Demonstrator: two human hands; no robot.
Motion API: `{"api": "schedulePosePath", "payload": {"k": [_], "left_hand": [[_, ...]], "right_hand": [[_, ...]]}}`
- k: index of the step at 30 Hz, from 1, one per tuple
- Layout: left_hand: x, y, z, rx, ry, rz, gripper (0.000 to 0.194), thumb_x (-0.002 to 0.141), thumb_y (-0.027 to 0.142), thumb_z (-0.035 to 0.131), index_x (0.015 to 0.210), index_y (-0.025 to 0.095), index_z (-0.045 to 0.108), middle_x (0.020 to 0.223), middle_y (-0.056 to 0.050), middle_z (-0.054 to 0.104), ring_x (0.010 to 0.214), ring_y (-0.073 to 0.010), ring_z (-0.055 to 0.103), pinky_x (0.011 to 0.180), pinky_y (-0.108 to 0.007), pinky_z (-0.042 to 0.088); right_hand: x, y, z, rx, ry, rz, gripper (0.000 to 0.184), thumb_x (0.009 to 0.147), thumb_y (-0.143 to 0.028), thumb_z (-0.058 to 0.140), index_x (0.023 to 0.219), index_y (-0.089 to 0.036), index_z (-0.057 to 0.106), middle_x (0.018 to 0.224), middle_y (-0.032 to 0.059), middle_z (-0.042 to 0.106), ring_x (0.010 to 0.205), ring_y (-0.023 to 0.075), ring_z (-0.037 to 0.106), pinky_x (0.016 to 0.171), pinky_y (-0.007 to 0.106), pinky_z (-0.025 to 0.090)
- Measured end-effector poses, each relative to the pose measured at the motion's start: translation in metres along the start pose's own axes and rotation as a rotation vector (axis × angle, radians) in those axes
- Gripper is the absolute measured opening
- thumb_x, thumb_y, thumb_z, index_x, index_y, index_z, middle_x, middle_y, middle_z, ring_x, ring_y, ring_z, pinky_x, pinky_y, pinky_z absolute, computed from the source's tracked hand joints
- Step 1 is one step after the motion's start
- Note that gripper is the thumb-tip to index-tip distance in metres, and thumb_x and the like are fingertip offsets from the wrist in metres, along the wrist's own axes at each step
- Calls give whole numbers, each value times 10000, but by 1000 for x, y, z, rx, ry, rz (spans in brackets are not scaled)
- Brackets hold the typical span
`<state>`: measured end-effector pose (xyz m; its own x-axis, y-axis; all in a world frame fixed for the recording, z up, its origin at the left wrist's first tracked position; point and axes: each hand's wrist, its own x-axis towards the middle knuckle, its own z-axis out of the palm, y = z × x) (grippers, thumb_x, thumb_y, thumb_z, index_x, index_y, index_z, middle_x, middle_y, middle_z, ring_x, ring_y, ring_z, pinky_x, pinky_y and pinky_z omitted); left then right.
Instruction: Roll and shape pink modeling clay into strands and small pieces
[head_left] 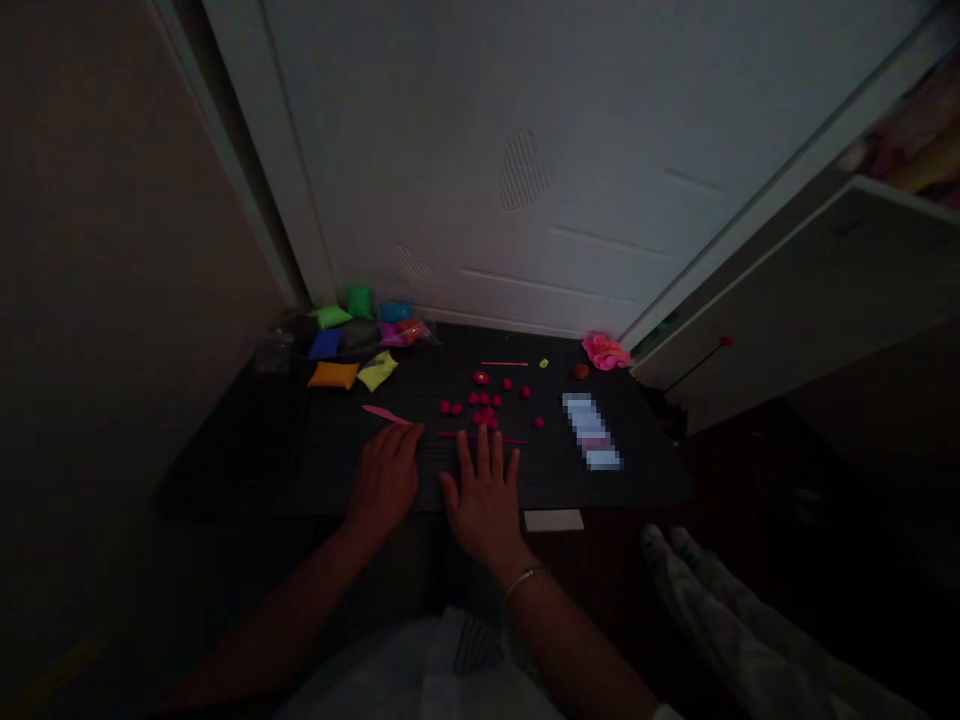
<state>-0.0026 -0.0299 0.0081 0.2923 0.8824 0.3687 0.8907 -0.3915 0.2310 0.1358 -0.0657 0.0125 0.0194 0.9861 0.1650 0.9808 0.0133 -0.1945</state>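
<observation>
My right hand [487, 500] lies flat on the dark table with its fingers spread. Its fingertips reach a thin pink-red strip [516, 441], partly covering it; whether it is a stick or rolled clay I cannot tell. Just beyond them sits a cluster of small crimson lumps [486, 414], with several single balls [456, 409] scattered around. A crimson piece with a pale centre [481, 378] lies farther back. My left hand [384, 480] rests palm down at the table's front, fingers loosely extended, nothing visible in it. Near its fingertips is a pink plastic knife [386, 414].
Colourful clay packets [334, 375] lie at the back left. A thin pink tool [504, 364] and a yellow-green bit [544, 363] lie at the back. On the right are a blurred-out phone-like rectangle [592, 432], a red ball [581, 371] and a pink ruffled thing [606, 351]. Another person's legs [720, 600] extend at lower right.
</observation>
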Motion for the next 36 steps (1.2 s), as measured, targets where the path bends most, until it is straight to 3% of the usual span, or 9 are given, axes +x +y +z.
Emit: {"api": "schedulePosePath", "payload": {"k": [6, 12, 18, 25, 31, 36], "left_hand": [[1, 0, -1, 0, -13, -16, 368, 799, 118, 386, 1135, 130, 536, 1100, -111, 595, 1052, -244, 502, 865, -372, 389], [1, 0, 0, -4, -18, -18, 378, 791, 113, 384, 1139, 131, 533, 1106, -115, 592, 1065, -244, 496, 873, -374, 387], [1, 1, -1, 0, -4, -19, 362, 804, 122, 373, 1123, 133, 543, 1107, -121, 591, 1063, -241, 499, 873, -373, 390], [1, 0, -1, -10, -6, -10, 363, 795, 113, 382, 1120, 130, 543, 1100, -121, 595, 1060, -246, 502, 872, -374, 387], [1, 1, -2, 7, -11, -24, 367, 795, 109, 376, 1120, 135, 543, 1099, -116, 595, 1052, -246, 505, 857, -377, 392], [1, 2, -3, 4, -15, -26, 377, 779, 97, 390, 1121, 134, 544, 1100, -115, 594, 1040, -247, 510, 849, -375, 399]], "right_hand": [[29, 2, 1, -4, 2, 77, 608, 872, -477, 305, 1390, -190, 166, 1470, 119, 78, 1341, 291, -12, 1036, 534, 70], [1, 2, 0, -10, -10, -3, 585, 870, -490, 298, 1385, -240, 179, 1473, 97, 82, 1343, 281, 13, 1040, 521, 77], [28, 3, -1, -7, -10, 55, 605, 871, -492, 298, 1387, -199, 181, 1471, 115, 77, 1341, 291, -2, 1036, 534, 83], [2, 2, -2, 4, -4, -12, 594, 873, -497, 277, 1388, -223, 170, 1474, 101, 78, 1343, 280, 11, 1042, 521, 86], [27, 3, 1, 8, 7, 36, 615, 868, -505, 287, 1388, -198, 173, 1473, 112, 74, 1340, 292, -19, 1041, 531, 66], [18, 5, -2, 45, 32, 18, 599, 875, -485, 279, 1392, -208, 157, 1473, 111, 82, 1341, 288, -16, 1041, 526, 98]]}}
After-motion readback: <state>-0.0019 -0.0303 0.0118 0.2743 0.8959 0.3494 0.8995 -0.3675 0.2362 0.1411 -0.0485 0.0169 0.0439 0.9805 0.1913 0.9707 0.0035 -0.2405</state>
